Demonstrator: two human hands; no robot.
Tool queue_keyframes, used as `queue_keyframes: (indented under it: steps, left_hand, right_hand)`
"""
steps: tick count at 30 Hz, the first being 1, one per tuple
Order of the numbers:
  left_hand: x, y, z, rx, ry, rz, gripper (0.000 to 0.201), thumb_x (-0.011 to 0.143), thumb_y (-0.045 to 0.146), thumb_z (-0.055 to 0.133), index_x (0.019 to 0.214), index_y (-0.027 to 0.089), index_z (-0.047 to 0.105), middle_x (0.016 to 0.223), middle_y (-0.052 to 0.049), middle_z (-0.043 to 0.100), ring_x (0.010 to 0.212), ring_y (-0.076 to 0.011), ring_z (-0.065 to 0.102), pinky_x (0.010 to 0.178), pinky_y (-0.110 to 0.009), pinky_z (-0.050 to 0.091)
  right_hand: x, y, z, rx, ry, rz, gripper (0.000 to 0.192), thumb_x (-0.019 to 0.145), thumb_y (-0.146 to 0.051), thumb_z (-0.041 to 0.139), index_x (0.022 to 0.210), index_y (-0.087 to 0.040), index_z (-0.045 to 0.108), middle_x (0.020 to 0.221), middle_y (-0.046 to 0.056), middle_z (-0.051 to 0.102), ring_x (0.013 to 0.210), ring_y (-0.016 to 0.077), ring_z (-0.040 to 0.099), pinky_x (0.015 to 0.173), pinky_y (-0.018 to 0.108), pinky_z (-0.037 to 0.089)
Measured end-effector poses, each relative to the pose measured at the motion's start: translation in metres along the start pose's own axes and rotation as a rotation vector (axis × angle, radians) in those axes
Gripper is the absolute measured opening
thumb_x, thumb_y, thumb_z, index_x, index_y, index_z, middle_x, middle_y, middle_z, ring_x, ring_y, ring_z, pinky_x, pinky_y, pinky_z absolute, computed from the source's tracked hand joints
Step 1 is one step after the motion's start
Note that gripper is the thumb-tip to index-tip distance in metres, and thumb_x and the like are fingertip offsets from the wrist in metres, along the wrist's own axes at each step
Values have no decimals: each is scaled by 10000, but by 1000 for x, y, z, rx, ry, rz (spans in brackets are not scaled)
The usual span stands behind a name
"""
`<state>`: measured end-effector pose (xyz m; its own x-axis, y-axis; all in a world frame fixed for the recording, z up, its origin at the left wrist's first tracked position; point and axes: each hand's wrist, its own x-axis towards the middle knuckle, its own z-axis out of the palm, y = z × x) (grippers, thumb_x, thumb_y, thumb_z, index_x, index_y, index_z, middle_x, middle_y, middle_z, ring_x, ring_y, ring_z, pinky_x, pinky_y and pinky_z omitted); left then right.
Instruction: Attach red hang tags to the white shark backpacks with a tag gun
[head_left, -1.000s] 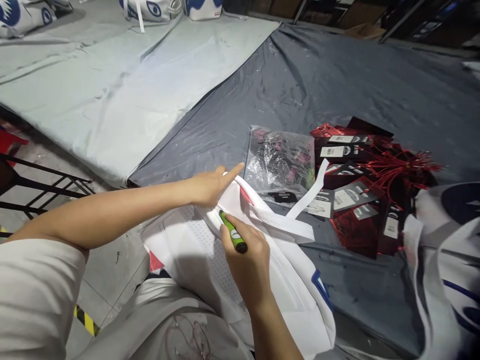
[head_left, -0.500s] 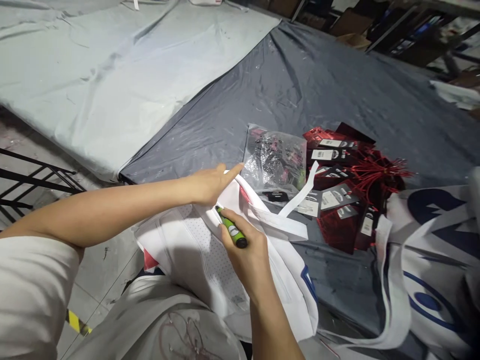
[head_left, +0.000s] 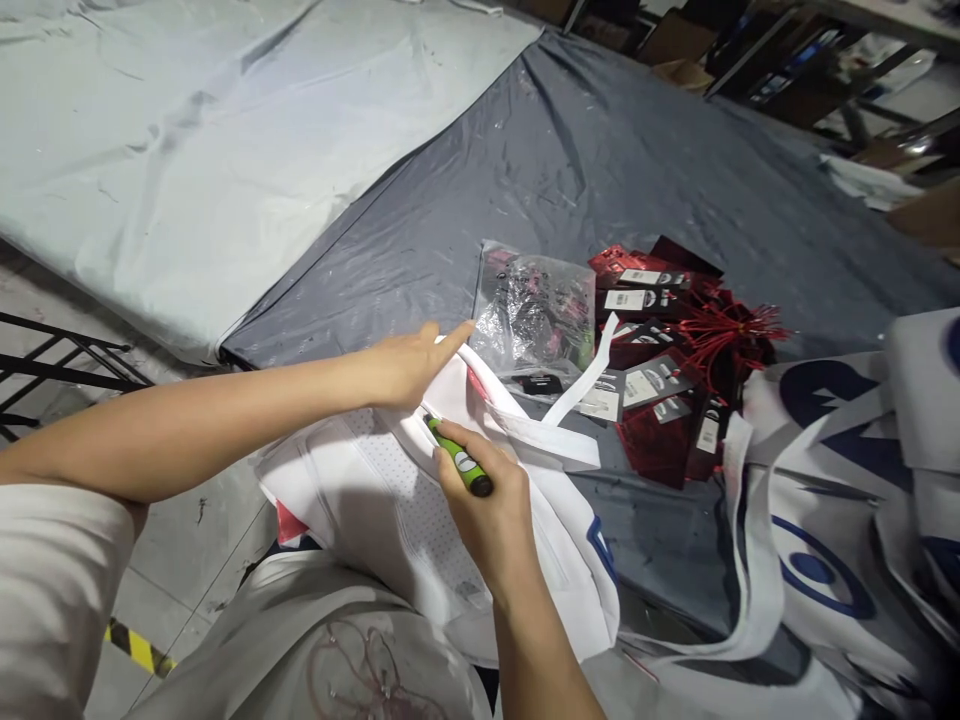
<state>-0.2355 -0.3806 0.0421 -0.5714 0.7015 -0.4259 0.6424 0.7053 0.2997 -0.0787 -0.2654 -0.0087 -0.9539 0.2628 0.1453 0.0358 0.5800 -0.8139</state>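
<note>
A white garment (head_left: 375, 480) with perforated panels, red patches and a blue-edged mark lies bunched across my lap and the table's edge. My left hand (head_left: 416, 365) is closed on its folded white band, with the index finger stretched along the edge; part of the grip is hidden. In my right hand (head_left: 487, 490) is a green-handled tool (head_left: 454, 450) with a black butt, held like a pen. Its thin tip points at the seam just below my left hand; what the tip touches is too small to tell. A loose white strip (head_left: 585, 380) sticks out of the garment to the right.
Beyond the garment, a clear plastic bag (head_left: 532, 300) holds small dark and pink items. Beside it lies a pile of red and black tags (head_left: 660, 380) with red strings. More white garments (head_left: 810, 500) with blue print are heaped at right. Grey sheeting (head_left: 420, 220) covers the table.
The whole view has shifted slightly, so the table things appear further left. Both hands keep the same hold, with the tool at the same place on the seam.
</note>
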Motion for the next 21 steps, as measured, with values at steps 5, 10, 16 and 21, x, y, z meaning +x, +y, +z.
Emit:
queue_keyframes:
  steps: [5, 10, 16, 21]
  left_hand:
    - [-1, 0, 0, -13, 5, -5, 1072, 807, 177, 625, 1578, 263, -116, 1525, -189, 331, 1133, -262, 609, 879, -309, 496]
    - [-1, 0, -1, -21, 7, -6, 1064, 800, 154, 612, 1581, 259, -103, 1521, -189, 345, 1105, -251, 616, 872, -303, 492]
    - [-3, 0, -2, -23, -10, -10, 1072, 801, 140, 612, 1576, 270, -117, 1528, -186, 334, 1099, -247, 612, 836, -293, 495]
    - [-3, -1, -2, -20, -5, -23, 1060, 807, 145, 607, 1579, 274, -107, 1550, -190, 297, 1162, -268, 588, 847, -303, 498]
  right_hand:
    - [3, 3, -7, 30, -111, -86, 292, 839, -154, 597, 1079, -224, 748, 1195, 65, 720, 1123, 231, 683, 1012, 397, 526]
    - [1, 6, -9, 32, -100, -64, 303, 844, -149, 603, 1102, -215, 746, 1210, 73, 712, 1138, 233, 678, 1022, 396, 533]
    - [2, 4, -6, 10, -92, -126, 309, 857, -127, 583, 1119, -200, 731, 1215, 77, 709, 1134, 228, 680, 1011, 382, 542]
    - [4, 2, -6, 21, -111, -146, 310, 861, -117, 576, 1121, -205, 719, 1196, 66, 720, 1140, 216, 678, 1009, 352, 542]
